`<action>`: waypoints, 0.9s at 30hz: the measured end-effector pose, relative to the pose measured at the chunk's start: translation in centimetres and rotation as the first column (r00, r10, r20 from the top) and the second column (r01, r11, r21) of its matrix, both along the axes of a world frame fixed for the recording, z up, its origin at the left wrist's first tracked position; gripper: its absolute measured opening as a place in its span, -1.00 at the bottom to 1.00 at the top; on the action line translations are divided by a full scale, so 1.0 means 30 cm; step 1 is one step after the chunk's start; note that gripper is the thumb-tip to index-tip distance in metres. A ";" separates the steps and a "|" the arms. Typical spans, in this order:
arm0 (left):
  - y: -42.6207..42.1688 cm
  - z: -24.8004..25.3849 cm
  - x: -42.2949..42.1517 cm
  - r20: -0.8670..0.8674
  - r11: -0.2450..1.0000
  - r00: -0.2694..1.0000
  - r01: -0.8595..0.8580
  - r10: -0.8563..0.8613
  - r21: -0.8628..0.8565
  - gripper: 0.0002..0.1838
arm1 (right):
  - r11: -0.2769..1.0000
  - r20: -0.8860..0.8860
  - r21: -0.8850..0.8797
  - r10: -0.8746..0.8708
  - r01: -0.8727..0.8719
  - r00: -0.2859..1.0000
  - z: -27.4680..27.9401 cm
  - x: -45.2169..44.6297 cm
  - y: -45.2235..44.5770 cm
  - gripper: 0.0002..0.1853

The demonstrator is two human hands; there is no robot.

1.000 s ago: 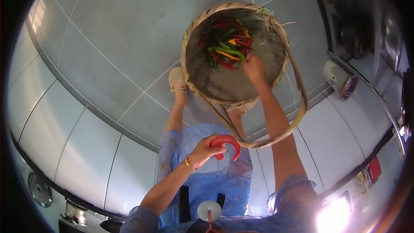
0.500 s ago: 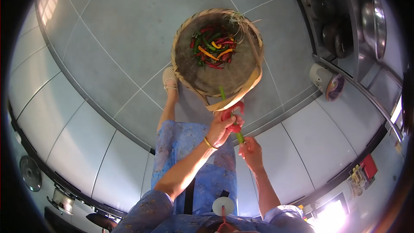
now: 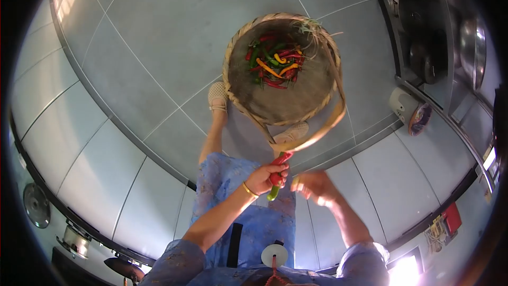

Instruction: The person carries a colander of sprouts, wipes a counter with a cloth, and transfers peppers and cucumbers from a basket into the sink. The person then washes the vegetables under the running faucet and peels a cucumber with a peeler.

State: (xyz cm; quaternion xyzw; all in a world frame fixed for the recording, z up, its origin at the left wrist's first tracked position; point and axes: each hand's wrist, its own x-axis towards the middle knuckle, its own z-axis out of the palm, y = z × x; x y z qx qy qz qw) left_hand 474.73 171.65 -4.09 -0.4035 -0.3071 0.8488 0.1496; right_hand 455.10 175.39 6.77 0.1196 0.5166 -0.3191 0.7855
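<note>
- A red pepper (image 3: 284, 158) and a green pepper (image 3: 273, 194) are being clasped together in the left hand (image 3: 260, 180), above the lap of the blue dress (image 3: 227, 167).
- The right hand (image 3: 316, 186) is being held apart from the left, just beside it; its fingers are being blurred, so whether anything is being pinched there cannot be told.
- More peppers (image 3: 275, 63), red, green, yellow and orange, are being held in a loose heap inside the woven basket (image 3: 228, 53), towards its left side.
- For a good hold, the two peppers are best being gathered at their middles, with light pressure, since curved, smooth skins could be slipping or bruising under a hard squeeze.
- Room is best being left around the basket's handle (image 3: 338, 119), which is being seen close to the upper tip of the held bunch and could be snagged.
- Stems are best being handled gently, as they could be snapped.
</note>
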 end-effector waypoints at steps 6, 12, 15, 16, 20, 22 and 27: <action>-0.107 0.000 0.085 0.062 0.960 0.979 0.205 -0.196 -0.190 -0.84 | 0.997 -0.457 -0.048 0.026 -0.054 0.889 -0.781 -0.080 -0.148 -0.73; -0.209 -0.012 0.123 0.095 0.878 0.935 0.353 -0.341 -0.325 -0.71 | 0.955 -0.752 0.255 0.295 -0.152 0.590 -1.284 -0.063 -0.600 -0.66; -0.250 -0.026 0.157 0.112 0.875 0.928 0.374 -0.357 -0.307 -0.68 | 0.922 -0.740 0.343 0.382 -0.178 0.553 -1.519 -0.044 -0.580 -0.67; -0.264 -0.025 0.168 0.129 0.867 0.917 0.398 -0.377 -0.299 -0.69 | 0.924 -0.738 0.343 0.377 -0.170 0.560 -1.526 -0.026 -0.566 -0.67; -0.270 -0.041 0.206 0.157 0.859 0.919 0.394 -0.361 -0.328 -0.70 | 0.992 -0.975 -0.083 -0.059 -0.100 0.216 -1.320 -0.001 -0.475 -0.81; -0.272 -0.008 0.181 0.158 0.853 0.914 0.405 -0.373 -0.329 -0.72 | 0.963 -0.917 -0.201 -0.248 0.177 0.311 -1.158 0.020 -0.381 -0.80; -0.232 0.176 0.028 0.086 0.879 0.950 0.312 -0.301 -0.361 -0.75 | 0.919 -0.917 -0.181 -0.287 0.351 0.279 -0.612 0.032 -0.110 -0.80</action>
